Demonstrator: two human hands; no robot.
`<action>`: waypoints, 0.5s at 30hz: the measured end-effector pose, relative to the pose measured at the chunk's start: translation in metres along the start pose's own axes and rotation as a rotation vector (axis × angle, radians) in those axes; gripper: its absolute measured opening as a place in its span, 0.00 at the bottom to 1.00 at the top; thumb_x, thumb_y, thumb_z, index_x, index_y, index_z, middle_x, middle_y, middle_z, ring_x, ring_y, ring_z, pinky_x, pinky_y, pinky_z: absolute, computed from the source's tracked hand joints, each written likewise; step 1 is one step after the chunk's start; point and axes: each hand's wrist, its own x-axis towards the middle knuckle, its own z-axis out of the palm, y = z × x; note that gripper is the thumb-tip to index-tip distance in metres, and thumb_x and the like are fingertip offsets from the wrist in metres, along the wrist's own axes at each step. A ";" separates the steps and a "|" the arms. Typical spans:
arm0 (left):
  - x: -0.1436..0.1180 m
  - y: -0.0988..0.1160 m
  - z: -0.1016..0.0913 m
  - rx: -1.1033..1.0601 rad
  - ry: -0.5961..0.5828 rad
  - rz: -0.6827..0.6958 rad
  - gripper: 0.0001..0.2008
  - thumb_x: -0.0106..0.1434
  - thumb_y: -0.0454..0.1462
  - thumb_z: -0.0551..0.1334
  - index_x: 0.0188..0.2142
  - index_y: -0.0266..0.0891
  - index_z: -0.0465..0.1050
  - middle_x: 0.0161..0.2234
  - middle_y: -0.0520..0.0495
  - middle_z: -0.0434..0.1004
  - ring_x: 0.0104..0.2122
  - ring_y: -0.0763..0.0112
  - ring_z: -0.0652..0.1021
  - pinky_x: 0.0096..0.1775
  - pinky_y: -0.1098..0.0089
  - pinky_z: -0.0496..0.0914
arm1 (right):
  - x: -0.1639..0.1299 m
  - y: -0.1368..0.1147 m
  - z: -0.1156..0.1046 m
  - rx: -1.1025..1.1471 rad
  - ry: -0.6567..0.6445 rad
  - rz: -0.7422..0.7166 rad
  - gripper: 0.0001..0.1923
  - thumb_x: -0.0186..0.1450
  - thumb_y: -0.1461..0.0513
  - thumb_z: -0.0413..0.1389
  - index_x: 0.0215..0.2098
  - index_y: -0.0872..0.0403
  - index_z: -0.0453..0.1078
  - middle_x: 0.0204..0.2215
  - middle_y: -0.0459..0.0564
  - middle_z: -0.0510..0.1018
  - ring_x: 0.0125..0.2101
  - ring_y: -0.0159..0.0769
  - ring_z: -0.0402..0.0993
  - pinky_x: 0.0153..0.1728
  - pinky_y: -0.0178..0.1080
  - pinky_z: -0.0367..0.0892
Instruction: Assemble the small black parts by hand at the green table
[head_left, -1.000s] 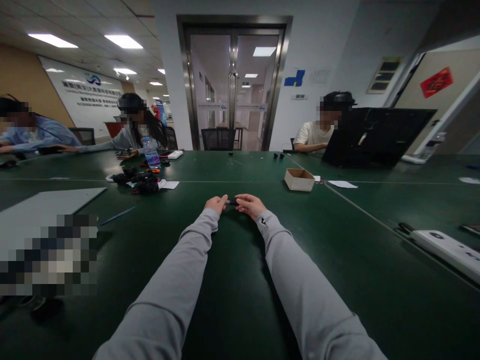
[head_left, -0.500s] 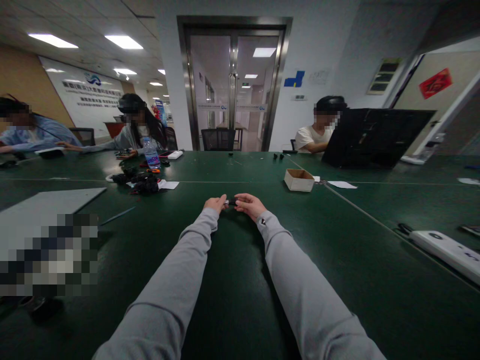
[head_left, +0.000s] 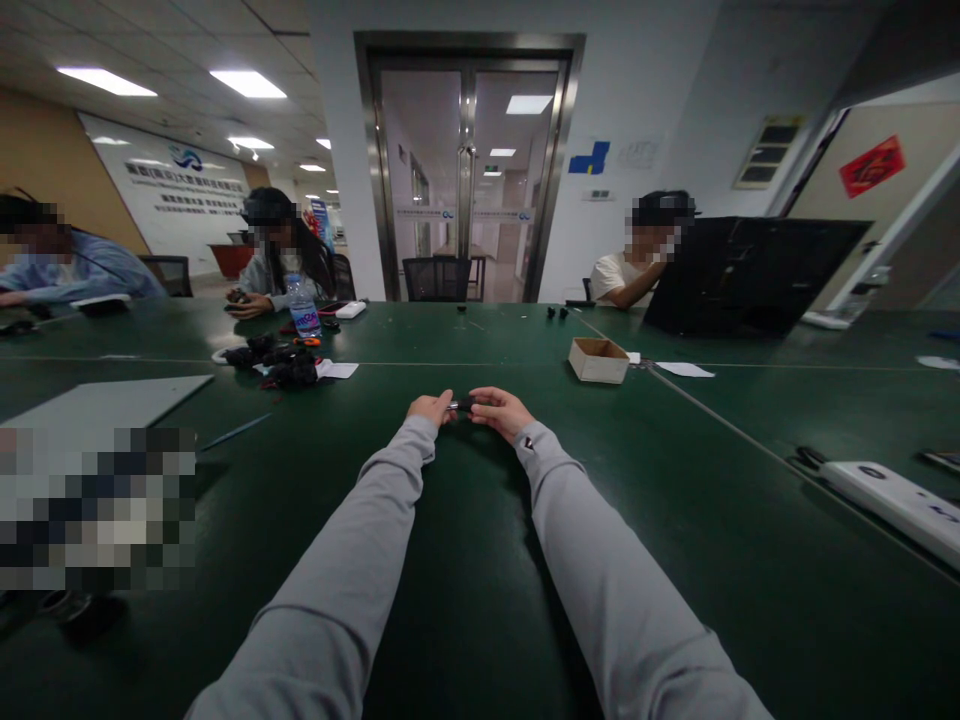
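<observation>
Between my two hands, just over the green table (head_left: 465,520), is a small slim object (head_left: 463,406), silvery at its left part and black at its right; its exact kind is too small to make out. My left hand (head_left: 430,407) is closed on the silvery end. The fingers of my right hand (head_left: 501,411) pinch the black end from the other side. Both arms reach forward in grey sleeves, and part of the object is hidden by my fingers.
A wooden box (head_left: 598,362) stands ahead to the right. Left lie a black bundle (head_left: 281,362), a water bottle (head_left: 303,308) and a grey board (head_left: 97,405). A white power strip (head_left: 892,500) is at right. A monitor (head_left: 757,275) and several people are across the table.
My hands and the small object have hardly moved. Across the table, one person has drawn an arm in and holds something; another person on the right has raised a hand toward the face.
</observation>
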 end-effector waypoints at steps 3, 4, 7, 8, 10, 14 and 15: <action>0.004 -0.006 0.004 -0.026 0.031 0.024 0.26 0.54 0.54 0.49 0.18 0.37 0.73 0.18 0.48 0.72 0.22 0.71 0.71 0.30 0.71 0.62 | 0.000 -0.001 0.001 0.010 0.028 0.024 0.14 0.47 0.72 0.61 0.32 0.56 0.70 0.26 0.45 0.73 0.24 0.29 0.74 0.24 0.28 0.71; 0.006 -0.008 0.006 -0.042 0.038 0.031 0.26 0.54 0.55 0.49 0.19 0.37 0.73 0.18 0.48 0.72 0.21 0.71 0.70 0.29 0.71 0.62 | 0.000 -0.001 0.002 0.009 0.041 0.033 0.13 0.48 0.72 0.61 0.32 0.57 0.70 0.25 0.45 0.74 0.23 0.29 0.74 0.24 0.28 0.70; 0.010 -0.013 0.010 -0.094 0.046 0.051 0.27 0.52 0.56 0.50 0.20 0.37 0.73 0.21 0.47 0.73 0.22 0.71 0.71 0.28 0.72 0.63 | 0.000 -0.002 0.002 0.001 0.076 0.049 0.11 0.50 0.71 0.60 0.32 0.58 0.69 0.22 0.46 0.74 0.21 0.29 0.73 0.23 0.28 0.70; 0.011 -0.014 0.011 -0.113 0.046 0.063 0.27 0.52 0.57 0.51 0.21 0.37 0.72 0.22 0.47 0.74 0.23 0.71 0.71 0.27 0.72 0.63 | 0.000 -0.002 0.003 -0.001 0.084 0.052 0.11 0.50 0.71 0.60 0.32 0.58 0.69 0.22 0.47 0.75 0.21 0.29 0.73 0.23 0.28 0.70; 0.012 -0.016 0.012 -0.150 0.034 0.096 0.25 0.51 0.56 0.51 0.23 0.37 0.72 0.24 0.46 0.75 0.24 0.71 0.72 0.27 0.73 0.64 | 0.000 -0.003 0.003 -0.002 0.100 0.055 0.10 0.51 0.71 0.60 0.33 0.58 0.69 0.21 0.48 0.75 0.21 0.29 0.73 0.22 0.28 0.70; 0.011 -0.014 0.014 -0.216 0.035 0.142 0.21 0.51 0.54 0.54 0.25 0.38 0.69 0.26 0.48 0.75 0.23 0.74 0.72 0.26 0.74 0.64 | 0.000 -0.004 0.003 0.015 0.127 0.050 0.09 0.51 0.71 0.60 0.32 0.59 0.69 0.21 0.48 0.75 0.19 0.28 0.72 0.22 0.28 0.70; 0.010 -0.013 0.014 -0.242 0.043 0.147 0.20 0.51 0.53 0.55 0.25 0.38 0.68 0.25 0.49 0.74 0.22 0.75 0.71 0.25 0.74 0.64 | -0.001 -0.004 0.004 0.016 0.132 0.051 0.09 0.52 0.71 0.60 0.32 0.59 0.69 0.21 0.48 0.75 0.19 0.28 0.72 0.22 0.28 0.70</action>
